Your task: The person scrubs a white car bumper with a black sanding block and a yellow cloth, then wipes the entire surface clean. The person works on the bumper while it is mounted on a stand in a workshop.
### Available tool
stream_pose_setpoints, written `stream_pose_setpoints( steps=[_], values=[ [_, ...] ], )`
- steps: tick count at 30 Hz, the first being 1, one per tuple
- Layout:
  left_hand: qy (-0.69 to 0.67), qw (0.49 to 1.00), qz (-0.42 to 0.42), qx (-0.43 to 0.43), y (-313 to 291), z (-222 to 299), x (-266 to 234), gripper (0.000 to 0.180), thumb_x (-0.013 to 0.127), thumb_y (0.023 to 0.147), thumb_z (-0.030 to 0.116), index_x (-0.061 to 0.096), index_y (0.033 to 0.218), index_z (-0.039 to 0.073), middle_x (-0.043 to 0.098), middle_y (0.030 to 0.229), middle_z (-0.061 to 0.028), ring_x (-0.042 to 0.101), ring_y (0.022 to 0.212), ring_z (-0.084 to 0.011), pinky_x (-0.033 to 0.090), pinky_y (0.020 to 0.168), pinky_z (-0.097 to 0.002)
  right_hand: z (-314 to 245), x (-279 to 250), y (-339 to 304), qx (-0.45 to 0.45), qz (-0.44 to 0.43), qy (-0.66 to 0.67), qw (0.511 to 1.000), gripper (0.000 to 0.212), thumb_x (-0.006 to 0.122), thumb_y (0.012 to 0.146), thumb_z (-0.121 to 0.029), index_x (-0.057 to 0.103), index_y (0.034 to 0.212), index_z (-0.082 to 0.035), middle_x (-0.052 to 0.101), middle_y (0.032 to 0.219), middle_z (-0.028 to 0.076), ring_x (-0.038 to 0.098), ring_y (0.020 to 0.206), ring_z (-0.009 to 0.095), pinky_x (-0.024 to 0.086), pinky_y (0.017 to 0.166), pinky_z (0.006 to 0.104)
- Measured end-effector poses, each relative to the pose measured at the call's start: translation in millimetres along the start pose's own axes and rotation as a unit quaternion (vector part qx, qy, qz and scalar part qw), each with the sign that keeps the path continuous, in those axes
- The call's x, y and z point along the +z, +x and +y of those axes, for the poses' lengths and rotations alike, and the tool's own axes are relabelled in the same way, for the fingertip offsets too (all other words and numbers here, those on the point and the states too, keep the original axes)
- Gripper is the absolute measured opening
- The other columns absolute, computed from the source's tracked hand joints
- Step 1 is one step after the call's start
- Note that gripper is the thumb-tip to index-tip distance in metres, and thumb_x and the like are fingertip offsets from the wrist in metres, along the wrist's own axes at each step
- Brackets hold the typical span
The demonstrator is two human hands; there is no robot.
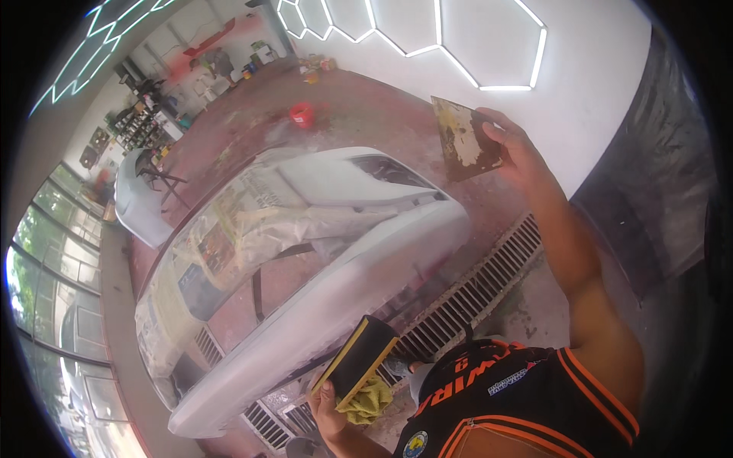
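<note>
My left hand (328, 412) is closed round a black sanding block (357, 359) with yellow edges. A crumpled yellow-green cloth (369, 401) hangs under the block, by the same hand. Raised at the upper right, my right hand (510, 146) grips the edge of a flat square board (464, 137) smeared with cream and brown patches. Between and beyond my hands lies a large car bumper (328, 263) in pale grey, partly covered by masking paper (221, 244). The sanding block is close to the bumper's near edge; whether they touch I cannot tell.
Metal floor grates (473, 282) run beneath and beside the bumper. A red bucket (301, 114) stands on the floor beyond it. Another grey panel (137, 202) rests by a dark stand (164, 179) at left. A person (222, 65) is far back, near shelves (145, 118).
</note>
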State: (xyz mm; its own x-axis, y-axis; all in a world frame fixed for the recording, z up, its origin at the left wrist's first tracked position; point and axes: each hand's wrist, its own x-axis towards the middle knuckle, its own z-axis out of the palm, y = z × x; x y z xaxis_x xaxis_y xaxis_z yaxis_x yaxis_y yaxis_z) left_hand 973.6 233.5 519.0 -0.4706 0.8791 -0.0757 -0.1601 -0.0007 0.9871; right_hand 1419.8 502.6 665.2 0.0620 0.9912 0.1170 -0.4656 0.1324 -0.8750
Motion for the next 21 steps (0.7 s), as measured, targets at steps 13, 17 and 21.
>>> stream_pose_setpoints(
  steps=[13,17,21],
  values=[
    [-0.026,0.957,-0.266,-0.114,-8.0,-0.4,374.1,0.039,0.052,0.105,0.035,0.060,0.106,-0.003,0.067,0.080,-0.0140,0.067,0.072,-0.0229,0.056,0.066,-0.0329,-3.7,-373.2,-247.7,0.049,0.399,0.122,0.908,0.039,0.071,0.095,-0.019,0.057,0.132,-0.019,0.063,0.121,-0.002,0.059,0.111,0.013,0.046,0.092,0.0302],
    [-0.054,0.964,-0.239,-0.103,23.5,-18.7,448.3,0.043,0.046,0.108,0.036,0.063,0.099,-0.002,0.067,0.083,-0.0128,0.067,0.072,-0.0218,0.056,0.066,-0.0331,-6.2,-400.2,-205.4,0.028,0.439,0.112,0.891,0.039,0.068,0.096,-0.021,0.056,0.133,-0.018,0.062,0.124,-0.003,0.058,0.114,0.014,0.045,0.097,0.0328],
    [-0.055,0.976,-0.205,-0.059,72.9,-43.9,507.7,0.048,0.040,0.109,0.038,0.064,0.096,-0.001,0.067,0.082,-0.0112,0.066,0.072,-0.0206,0.056,0.067,-0.0327,-1.5,-411.1,-137.2,0.048,0.405,0.083,0.909,0.038,0.065,0.098,-0.018,0.053,0.134,-0.016,0.063,0.123,0.000,0.060,0.113,0.016,0.048,0.098,0.0342]
  ],
)
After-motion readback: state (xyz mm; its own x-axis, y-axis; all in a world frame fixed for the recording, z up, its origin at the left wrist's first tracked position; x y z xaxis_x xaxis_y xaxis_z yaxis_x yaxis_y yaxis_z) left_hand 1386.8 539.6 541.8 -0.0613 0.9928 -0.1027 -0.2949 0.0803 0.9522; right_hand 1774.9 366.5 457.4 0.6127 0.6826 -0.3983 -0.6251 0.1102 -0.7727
